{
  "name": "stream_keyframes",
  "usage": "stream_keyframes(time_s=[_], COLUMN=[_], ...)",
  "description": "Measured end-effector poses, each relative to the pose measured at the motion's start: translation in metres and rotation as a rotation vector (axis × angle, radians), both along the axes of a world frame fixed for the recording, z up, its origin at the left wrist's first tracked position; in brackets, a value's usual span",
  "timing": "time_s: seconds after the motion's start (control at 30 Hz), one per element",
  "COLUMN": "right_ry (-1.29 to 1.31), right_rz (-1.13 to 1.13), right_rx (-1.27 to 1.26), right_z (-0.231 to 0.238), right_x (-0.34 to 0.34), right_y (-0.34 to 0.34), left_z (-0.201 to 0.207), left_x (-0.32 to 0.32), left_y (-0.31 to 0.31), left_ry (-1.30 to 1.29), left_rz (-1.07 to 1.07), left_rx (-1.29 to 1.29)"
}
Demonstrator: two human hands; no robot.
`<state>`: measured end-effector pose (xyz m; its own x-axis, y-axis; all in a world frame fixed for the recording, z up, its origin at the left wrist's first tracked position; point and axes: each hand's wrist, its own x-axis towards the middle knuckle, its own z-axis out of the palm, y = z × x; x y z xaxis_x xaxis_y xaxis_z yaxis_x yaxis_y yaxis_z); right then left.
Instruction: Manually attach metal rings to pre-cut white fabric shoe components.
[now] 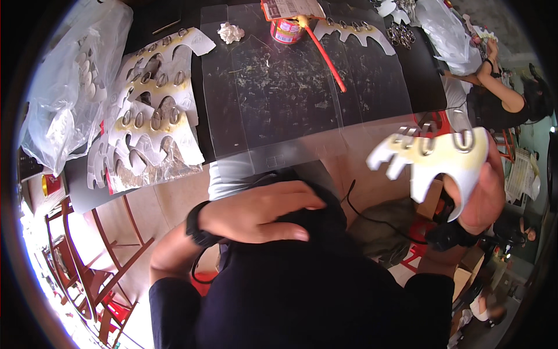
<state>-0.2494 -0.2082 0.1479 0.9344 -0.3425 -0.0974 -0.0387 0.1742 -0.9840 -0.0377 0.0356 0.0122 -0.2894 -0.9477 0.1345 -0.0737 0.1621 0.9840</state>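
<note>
My right hand grips a white scalloped piece by its end, up off the table at the right. Metal oval rings sit along its upper edge over a yellowish smear that looks like glue. Part of my right thumb is hidden behind the piece. My left hand lies before my body with its fingers stretched out and nothing in it. Several similar white pieces with rings lie overlapping on the left of the table, and another ringed piece rests at the far right.
A pinkish-red can with a card on top stands at the far edge, a red-handled brush beside it. Clear plastic bags flank the black table. Loose rings are heaped far right. Another person's arm shows beyond.
</note>
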Motion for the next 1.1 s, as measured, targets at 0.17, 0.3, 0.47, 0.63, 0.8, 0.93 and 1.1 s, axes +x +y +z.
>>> stream_keyframes(time_s=[0.17, 0.3, 0.47, 0.63, 0.8, 0.93, 1.1], right_ry=[0.033, 0.004, 0.103, 0.105, 0.114, 0.171, 0.093], right_rz=[0.096, 0.094, 0.053, 0.121, 0.121, 0.21, 0.21], right_rx=[0.285, 0.35, 0.369, 0.042, 0.005, 0.008, -0.161], right_z=[-0.022, -0.07, -0.119, -0.129, -0.129, -0.128, -0.141], right_x=[0.073, 0.103, 0.122, 0.132, 0.14, 0.146, 0.147], right_y=[0.066, 0.087, 0.093, 0.086, 0.078, 0.072, 0.076], left_z=[-0.002, 0.008, -0.008, -0.021, -0.025, -0.024, -0.019], left_x=[-0.028, -0.012, 0.002, 0.011, 0.017, 0.017, 0.017], left_y=[-0.001, 0.011, 0.013, -0.001, -0.01, -0.012, -0.015], left_ry=[0.274, 0.751, 1.096, 1.122, 1.063, 1.07, 1.217], left_rz=[-0.051, 0.422, 0.689, 0.92, 0.944, 0.98, 1.057], left_rx=[-0.206, 0.041, -0.01, 0.092, 0.146, 0.137, 0.104])
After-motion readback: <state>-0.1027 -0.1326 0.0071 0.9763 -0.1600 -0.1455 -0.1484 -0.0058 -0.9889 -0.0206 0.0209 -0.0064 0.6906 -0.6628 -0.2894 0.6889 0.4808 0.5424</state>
